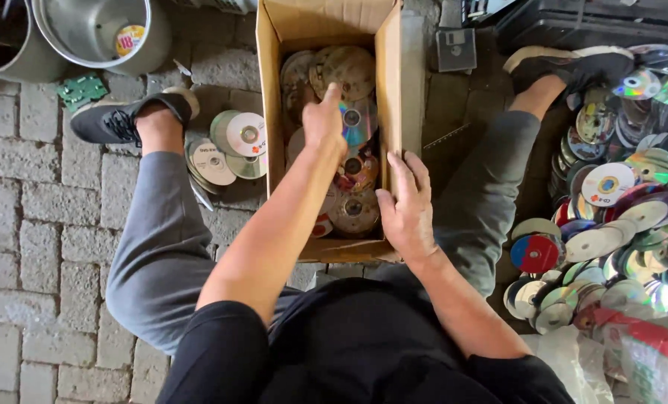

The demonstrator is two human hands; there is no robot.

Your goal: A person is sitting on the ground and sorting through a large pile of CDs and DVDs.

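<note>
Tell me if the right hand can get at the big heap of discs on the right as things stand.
Probably yes. The right hand rests on the cardboard box rim, holding nothing visible, and the disc heap lies just beyond the right leg, uncovered.

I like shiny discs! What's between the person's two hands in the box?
In the head view, discs piled inside the cardboard box lie between the left hand and right hand.

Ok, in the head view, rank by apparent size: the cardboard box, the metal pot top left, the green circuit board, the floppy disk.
1. cardboard box
2. metal pot, partly cut off by the frame
3. green circuit board and floppy disk: look about alike, so unranked
</note>
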